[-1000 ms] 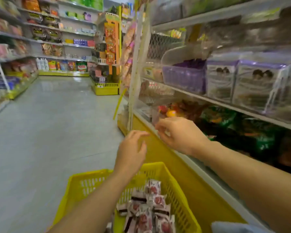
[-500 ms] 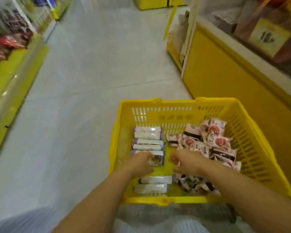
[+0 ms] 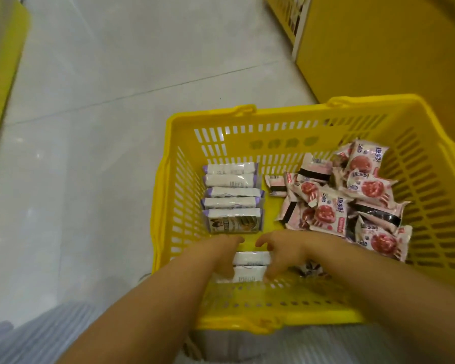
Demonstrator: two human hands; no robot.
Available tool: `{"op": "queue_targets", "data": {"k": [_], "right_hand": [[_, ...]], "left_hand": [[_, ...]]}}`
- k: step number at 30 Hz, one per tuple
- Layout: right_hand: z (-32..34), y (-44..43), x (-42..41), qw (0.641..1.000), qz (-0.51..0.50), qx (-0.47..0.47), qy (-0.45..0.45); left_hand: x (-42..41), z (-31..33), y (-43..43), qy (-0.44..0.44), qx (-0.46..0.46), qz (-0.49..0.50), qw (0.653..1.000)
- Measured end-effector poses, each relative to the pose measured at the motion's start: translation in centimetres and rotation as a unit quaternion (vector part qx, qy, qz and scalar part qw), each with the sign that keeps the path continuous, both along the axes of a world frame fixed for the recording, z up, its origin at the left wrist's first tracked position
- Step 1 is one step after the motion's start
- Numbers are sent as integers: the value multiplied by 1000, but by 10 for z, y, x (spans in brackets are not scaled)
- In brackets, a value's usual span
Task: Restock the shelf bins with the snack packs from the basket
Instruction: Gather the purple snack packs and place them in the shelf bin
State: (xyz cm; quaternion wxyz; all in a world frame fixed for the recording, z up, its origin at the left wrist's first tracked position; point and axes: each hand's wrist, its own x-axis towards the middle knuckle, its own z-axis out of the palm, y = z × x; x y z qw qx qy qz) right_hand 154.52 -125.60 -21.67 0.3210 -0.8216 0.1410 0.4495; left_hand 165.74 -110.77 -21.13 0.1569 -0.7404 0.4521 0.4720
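The yellow basket (image 3: 294, 119) stands on the floor in front of me. Along its left side lies a row of white-and-purple snack packs (image 3: 231, 198). A loose heap of pink snack packs (image 3: 352, 195) fills its right side. Two more white-and-purple packs (image 3: 250, 269) lie against the near wall. My left hand (image 3: 218, 254) and my right hand (image 3: 281, 252) are both down inside the basket. Their fingers curl round the left and right ends of these near packs. The fingertips are partly hidden behind the packs. The shelf bins are out of view.
The yellow base of the shelf unit (image 3: 378, 48) rises just right of the basket. Another yellow shelf base (image 3: 0, 61) runs along the far left. Grey tiled floor (image 3: 116, 101) lies between them. Striped fabric (image 3: 37, 334) shows at the bottom edge.
My view dropped from the shelf to the basket. Both hands came down from the shelf into the basket and moved back from the pack row to the two near packs.
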Motion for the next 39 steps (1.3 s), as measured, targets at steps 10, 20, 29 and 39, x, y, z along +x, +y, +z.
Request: {"op": "queue_targets", "data": {"k": [10,20,29,39], "right_hand": [[6,15,7,973,100,-141,-156],[135,-35,2,962,-53,-108,-246],[295,-43,-38,845,-192,-138,-479],[347,-29,-66,767,-348,94,-531]], "left_hand": [[5,2,-8,-28,-66,144,987],[34,112,-17,129,-363,447,807],[22,251,-9,326,-327,534,708],[3,361,-15,484,-381,512,599]]}}
